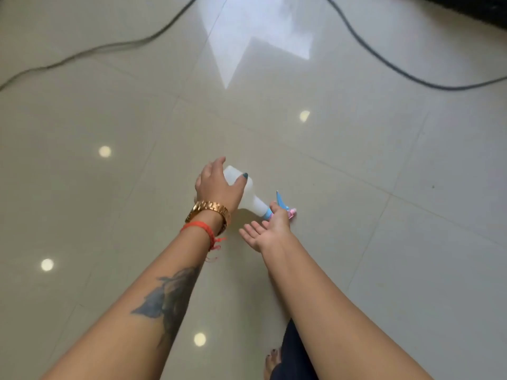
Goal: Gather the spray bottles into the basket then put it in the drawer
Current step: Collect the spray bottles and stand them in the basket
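Spray bottles are the object here, and the head view shows only 1 spray bottle (245, 194): a white, translucent one lying on its side on the tiled floor (384, 242), its base toward the far left and its blue trigger head (281, 205), with a small pink nozzle tip, toward the near right. The left hand (219, 187) is curled over the bottle's body, thumb on one side and fingers wrapped round the far side, so it appears to be gripping the bottle, though whether the bottle has left the floor I cannot tell. The right hand (270, 229) is open, palm turned up and fingers spread, with its thumb side touching or just beside the blue neck and trigger; it holds nothing firmly. As a judgement, the task is at an early stage: this bottle is only being picked up, no basket and no drawer appear anywhere in view, so placing the bottle in the basket, collecting any others, and stowing the basket in the drawer all seem left to do. Counted: 1 spray bottle, 2 hands, 1 gold watch (210, 212) and 1 red thread band (199, 229) on the left wrist, 2 dark cables (411, 75) trailing across the far floor, 1 bare foot (273, 360) at the near edge.
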